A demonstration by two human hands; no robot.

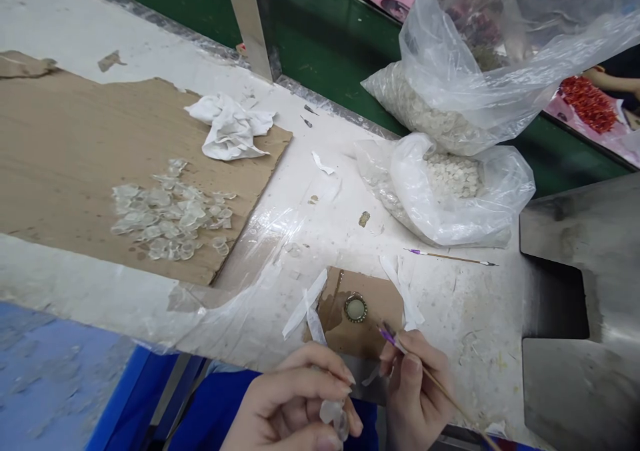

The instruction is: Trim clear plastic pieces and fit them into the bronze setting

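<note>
The small translucent pieces [334,414] are in the left hand [295,397], at the bottom of the view; its fingers are curled over and the thumb is drawn in toward them, so the pieces are pinched near the fingertips, with their exact number hidden; the palm is only partly visible. The right hand [417,377] grips a thin brush [388,335] as one would a pen, thumb and fingers closed round it near the purple collar; the handle slants back below the hand, and the tip is over a small cardboard piece [385,297], though I cannot tell whether it touches. Near that tip, on the same cardboard, sits a round crimped cap [355,308]; white strips [306,307] lie at the cardboard's sides; beyond it a second brush [450,257] rests on the bench [345,201], just in front of an open plastic bag [455,177] of pale pieces; to the left, a loose pile [175,217] of translucent pieces lies on a large cardboard sheet [65,164], near a crumpled white cloth [230,127].
</note>
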